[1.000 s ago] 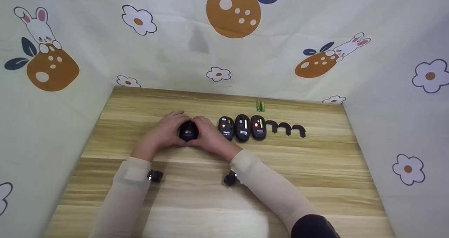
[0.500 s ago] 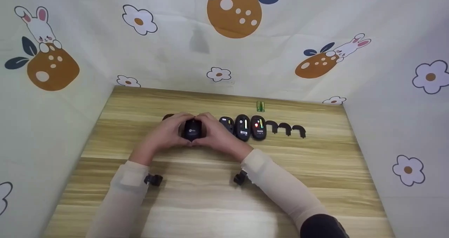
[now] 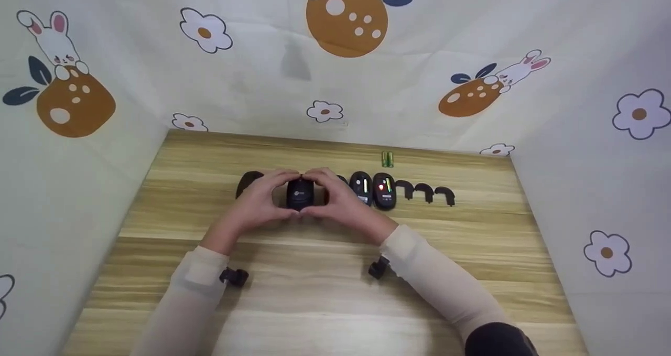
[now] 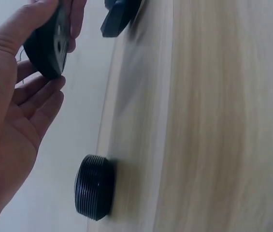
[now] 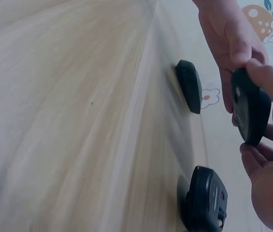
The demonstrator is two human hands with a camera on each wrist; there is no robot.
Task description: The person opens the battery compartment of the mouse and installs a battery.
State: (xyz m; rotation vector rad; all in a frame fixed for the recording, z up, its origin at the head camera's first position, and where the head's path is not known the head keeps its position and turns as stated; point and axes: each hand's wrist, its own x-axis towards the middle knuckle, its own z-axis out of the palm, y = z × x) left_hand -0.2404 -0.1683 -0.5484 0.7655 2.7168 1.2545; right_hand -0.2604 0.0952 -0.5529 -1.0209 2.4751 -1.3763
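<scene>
Both hands hold a black computer mouse (image 3: 300, 194) between them, its logo side facing up in the head view. My left hand (image 3: 254, 201) grips its left side, fingers at the far end and thumb at the near end. My right hand (image 3: 341, 201) grips the other side in the same way. Both wrist views show the mouse (image 5: 254, 108) raised off the table. Just left of the left hand sits another dark mouse (image 3: 248, 182), partly covered by that hand. An upturned mouse (image 3: 342, 179) is mostly hidden behind the right hand.
Two upturned mice (image 3: 360, 188) with batteries showing lie right of the right hand. Beyond them are three curved black covers (image 3: 424, 192) in a row. Two green batteries (image 3: 387, 159) lie near the back edge. Patterned cloth walls (image 3: 251, 94) enclose the wooden table (image 3: 314, 293).
Both hands have carried the mouse to the right. The dark mouse at the left has come into view, while the right hand now hides most of the nearest upturned mouse.
</scene>
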